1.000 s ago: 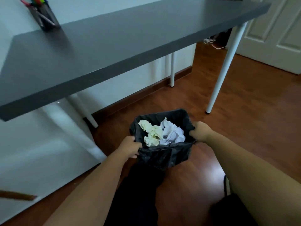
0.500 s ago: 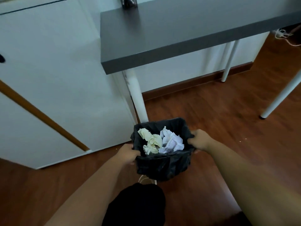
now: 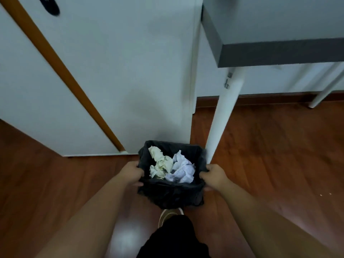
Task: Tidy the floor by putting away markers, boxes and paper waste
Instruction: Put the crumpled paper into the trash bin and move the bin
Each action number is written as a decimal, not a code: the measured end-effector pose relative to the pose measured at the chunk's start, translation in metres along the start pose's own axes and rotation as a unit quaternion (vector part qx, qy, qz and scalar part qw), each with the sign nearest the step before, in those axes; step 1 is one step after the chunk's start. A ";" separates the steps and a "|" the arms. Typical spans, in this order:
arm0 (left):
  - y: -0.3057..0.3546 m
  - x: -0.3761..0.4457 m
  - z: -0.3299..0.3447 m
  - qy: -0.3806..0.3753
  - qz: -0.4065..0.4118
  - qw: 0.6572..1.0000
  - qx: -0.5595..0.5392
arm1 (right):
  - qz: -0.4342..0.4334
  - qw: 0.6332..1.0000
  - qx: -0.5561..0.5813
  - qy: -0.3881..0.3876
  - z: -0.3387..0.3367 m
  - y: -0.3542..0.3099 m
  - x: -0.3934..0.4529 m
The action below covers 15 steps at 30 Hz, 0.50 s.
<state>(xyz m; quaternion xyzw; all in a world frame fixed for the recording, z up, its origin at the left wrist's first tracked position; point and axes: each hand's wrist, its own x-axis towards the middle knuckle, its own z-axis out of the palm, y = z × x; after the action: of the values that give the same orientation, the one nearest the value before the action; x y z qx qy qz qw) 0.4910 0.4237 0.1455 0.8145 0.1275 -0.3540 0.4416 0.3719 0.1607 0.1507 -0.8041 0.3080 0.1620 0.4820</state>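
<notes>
- Since a second ago my view has swung left and down: the desk (image 3: 279, 51) now sits at the upper right, a white cabinet (image 3: 115, 75) with an orange strip fills the middle, and the bin has travelled with me toward the corner between cabinet and desk leg (image 3: 223, 116).
- My left hand (image 3: 131, 173) grips the left rim of the black-lined bin (image 3: 171, 192), fingers curled over the edge; my right hand (image 3: 214, 175) grips the right rim the same way.
- The bin hangs between both hands above the wooden floor (image 3: 279, 155), just in front of the cabinet's base — whether its bottom touches down I cannot tell.
- Inside lie crumpled yellowish paper (image 3: 161, 162) and crumpled white paper (image 3: 183, 169), touching each other, so the paper waste appears collected.
- No markers or boxes show on the floor here, apart from a few pale specks at the right.
- I judge the task close to finished — what remains is setting the bin in its spot and letting go.
</notes>
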 end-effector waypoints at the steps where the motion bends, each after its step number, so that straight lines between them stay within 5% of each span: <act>1: -0.001 0.006 -0.002 0.009 0.002 1.000 -0.019 | -0.007 1.000 -0.011 0.010 0.005 -0.005 0.008; 6: -0.006 0.038 0.008 0.066 0.029 0.991 -0.110 | -0.040 0.997 -0.041 0.045 0.005 -0.033 0.040; 12: -0.001 0.061 0.031 0.107 0.060 0.968 -0.217 | -0.116 0.990 0.077 0.008 0.005 -0.035 0.045; 15: 0.007 0.067 0.032 0.102 0.062 0.960 -0.252 | -0.109 0.992 -0.048 0.030 0.011 -0.023 0.044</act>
<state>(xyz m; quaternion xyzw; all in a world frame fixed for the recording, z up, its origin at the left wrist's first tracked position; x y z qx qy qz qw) 0.5275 0.3873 0.0925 0.7152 0.2057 -0.1973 0.6381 0.4212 0.1638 0.1363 -0.8595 0.2242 0.0988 0.4485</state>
